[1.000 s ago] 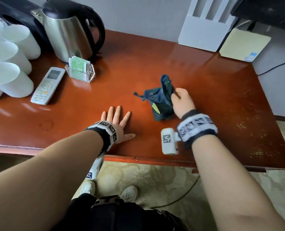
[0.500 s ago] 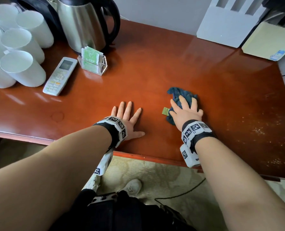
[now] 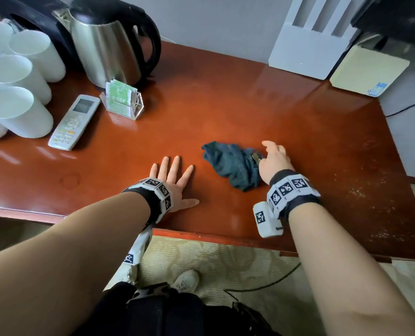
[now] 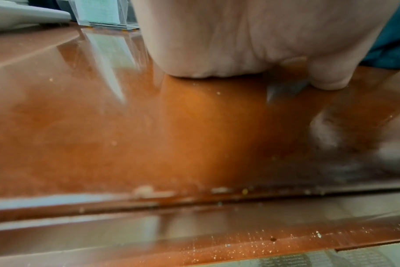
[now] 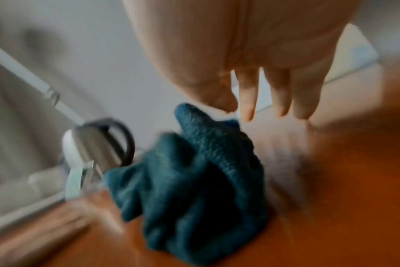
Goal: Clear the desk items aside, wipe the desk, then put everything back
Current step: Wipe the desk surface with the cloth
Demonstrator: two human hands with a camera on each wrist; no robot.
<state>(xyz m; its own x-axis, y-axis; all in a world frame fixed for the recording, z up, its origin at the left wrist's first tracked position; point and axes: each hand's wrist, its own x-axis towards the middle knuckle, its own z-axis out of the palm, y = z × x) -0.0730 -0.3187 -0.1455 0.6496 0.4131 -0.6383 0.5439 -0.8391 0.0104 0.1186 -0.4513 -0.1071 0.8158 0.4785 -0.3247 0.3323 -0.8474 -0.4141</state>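
A crumpled dark teal cloth (image 3: pixel 230 163) lies on the glossy red-brown desk (image 3: pixel 250 112) near its front middle. My right hand (image 3: pixel 273 158) is at the cloth's right edge with its fingers (image 5: pixel 247 101) straight and pointing down beside the cloth (image 5: pixel 194 189), gripping nothing. Whether the thumb touches the fabric is unclear through the blur. My left hand (image 3: pixel 175 175) lies flat on the desk to the left of the cloth, fingers spread. In the left wrist view the palm (image 4: pixel 240 36) presses the wood, with the cloth (image 4: pixel 395 45) at the right edge.
At the back left stand a steel kettle (image 3: pixel 109 49), several white cups (image 3: pixel 17 110), a white remote (image 3: pixel 74 122) and a clear holder of green sachets (image 3: pixel 121 100). A white device (image 3: pixel 308 44) and a pale yellow box (image 3: pixel 368 69) sit at the back right. Dust specks (image 3: pixel 356 190) mark the right side.
My right hand first held the cloth up, then pressed flat on it, and now has come off to its right side. The cloth lies crumpled. My left hand stayed flat.
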